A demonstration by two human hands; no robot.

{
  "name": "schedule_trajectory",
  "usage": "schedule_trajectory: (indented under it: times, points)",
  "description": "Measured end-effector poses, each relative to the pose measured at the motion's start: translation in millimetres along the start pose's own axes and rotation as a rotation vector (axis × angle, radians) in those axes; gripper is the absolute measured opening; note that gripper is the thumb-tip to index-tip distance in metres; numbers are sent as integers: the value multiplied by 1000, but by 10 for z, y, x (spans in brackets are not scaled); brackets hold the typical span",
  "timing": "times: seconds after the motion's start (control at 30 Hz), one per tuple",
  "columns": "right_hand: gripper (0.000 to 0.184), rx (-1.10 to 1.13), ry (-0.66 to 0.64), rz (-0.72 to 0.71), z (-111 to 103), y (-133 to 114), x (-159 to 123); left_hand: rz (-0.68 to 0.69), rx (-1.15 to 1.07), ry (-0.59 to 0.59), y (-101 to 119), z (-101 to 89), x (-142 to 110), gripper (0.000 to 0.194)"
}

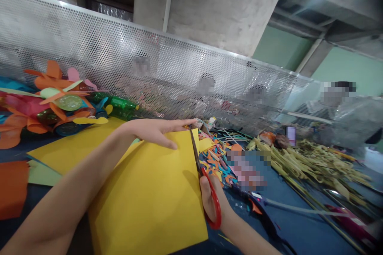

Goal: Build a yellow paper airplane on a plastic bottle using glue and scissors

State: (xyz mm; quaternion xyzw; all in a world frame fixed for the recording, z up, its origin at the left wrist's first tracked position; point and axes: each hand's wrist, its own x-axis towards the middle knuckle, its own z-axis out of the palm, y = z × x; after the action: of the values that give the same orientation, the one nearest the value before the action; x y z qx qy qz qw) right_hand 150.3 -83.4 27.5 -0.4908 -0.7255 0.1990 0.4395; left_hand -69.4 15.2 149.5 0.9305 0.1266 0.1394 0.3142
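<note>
My left hand (pixel 157 129) grips the far edge of a large yellow paper sheet (pixel 149 195), thumb on top and fingers stretched along the edge. My right hand (pixel 209 203) is closed in the red handles of a pair of scissors (pixel 206 183). The scissor blades run along the sheet's right edge up to its far corner, close to my left fingertips.
Another yellow sheet (pixel 72 145), orange paper (pixel 12 187) and paper flowers on green bottles (pixel 66 103) lie at left. Colourful paper scraps (pixel 215 159), a glue gun (pixel 263 211) and yellowish strips (pixel 314 163) lie at right. A perforated metal screen (pixel 149 63) stands behind, with people beyond it.
</note>
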Motion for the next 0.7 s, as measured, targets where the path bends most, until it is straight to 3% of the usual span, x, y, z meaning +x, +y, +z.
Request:
schedule_trajectory:
  times: [0.23, 0.33, 0.5, 0.7]
  points:
    - [51, 186, -123, 62, 46, 25, 19, -4, -251, -33, -194, 55, 99, 88]
    - [51, 197, -114, 74, 59, 26, 11, -12, -292, -43, -222, 59, 121, 93]
    - [49, 153, -91, 34, 50, 26, -5, -70, -348, -72, -232, 67, 132, 66]
    - [50, 188, -75, 11, 77, 69, -8, -64, -356, 82, -181, 95, 156, 53]
